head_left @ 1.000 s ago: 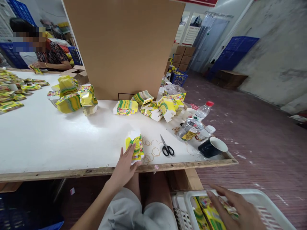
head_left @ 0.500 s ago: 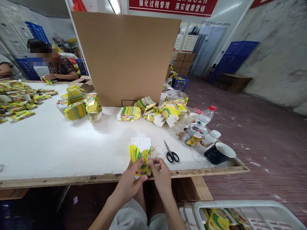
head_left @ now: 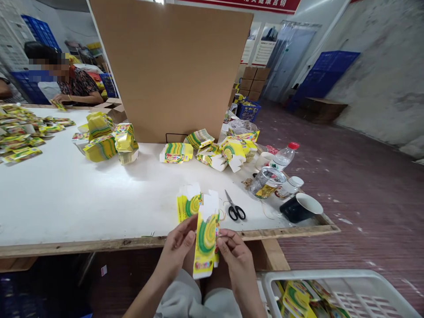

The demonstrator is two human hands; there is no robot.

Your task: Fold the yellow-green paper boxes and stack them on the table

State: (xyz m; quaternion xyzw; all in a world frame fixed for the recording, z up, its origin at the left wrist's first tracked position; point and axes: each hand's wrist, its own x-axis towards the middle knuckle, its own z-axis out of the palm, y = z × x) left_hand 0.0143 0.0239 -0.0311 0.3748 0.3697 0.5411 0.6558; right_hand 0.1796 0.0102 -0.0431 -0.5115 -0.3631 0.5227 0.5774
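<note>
My left hand (head_left: 179,245) and my right hand (head_left: 233,254) both pinch a flat yellow-and-green carton (head_left: 206,238), held upright over my lap in front of the table edge. Behind it a small stack of the same flat cartons (head_left: 187,204) lies on the white table (head_left: 66,194). Loose rubber bands and black-handled scissors (head_left: 234,207) lie just right of the stack.
A tall cardboard sheet (head_left: 172,66) stands at the table's back, with piles of folded cartons (head_left: 102,139) before it. A plastic cup (head_left: 265,182), bottle (head_left: 281,157) and dark mug (head_left: 300,207) crowd the right corner. A white basket (head_left: 331,293) holds cartons by my right knee. Another person sits far left.
One second ago my right hand was in the basket; it came up to the stack. Both hands have now lifted one carton off the stack toward me.
</note>
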